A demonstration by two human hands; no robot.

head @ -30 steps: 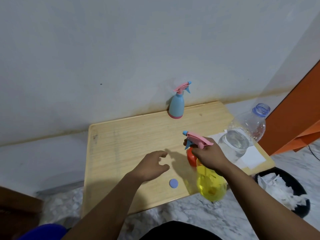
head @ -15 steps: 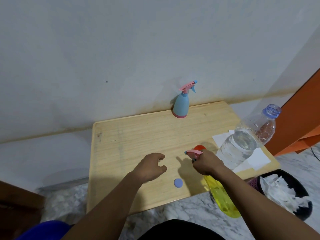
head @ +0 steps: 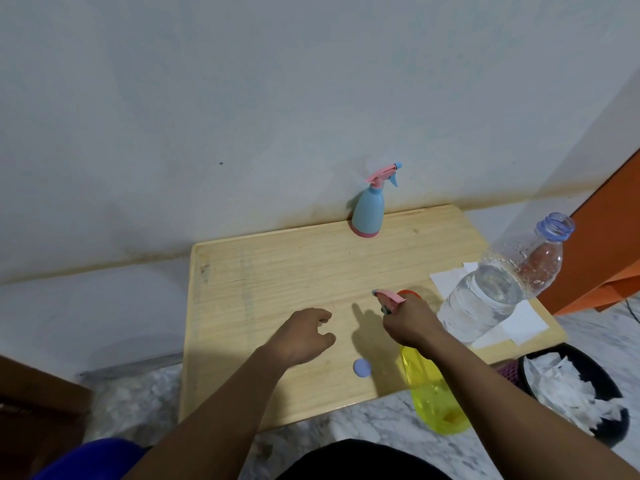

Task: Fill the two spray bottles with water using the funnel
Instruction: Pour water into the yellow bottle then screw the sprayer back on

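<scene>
The yellow spray bottle (head: 431,393) is gripped at its pink trigger head by the right hand (head: 410,322), tilted past the surface (head: 277,271) edge, while the left hand (head: 303,336) is held loosely curled, empty, above the surface.

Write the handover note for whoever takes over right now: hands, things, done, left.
Right hand: gripping the pink sprayer head of the yellow bottle, which hangs tilted past the table's near edge.
Left hand: empty, fingers curled, over the table.
Blue bottle: upright at the far edge, sprayer on.
Water bottle: uncapped, on white paper at right; its cap lies near the front edge.
Orange funnel: mostly hidden behind the right hand.
Done: water bottle opened.
Left: fill levels unreadable; unscrew, funnel, pour.
</scene>
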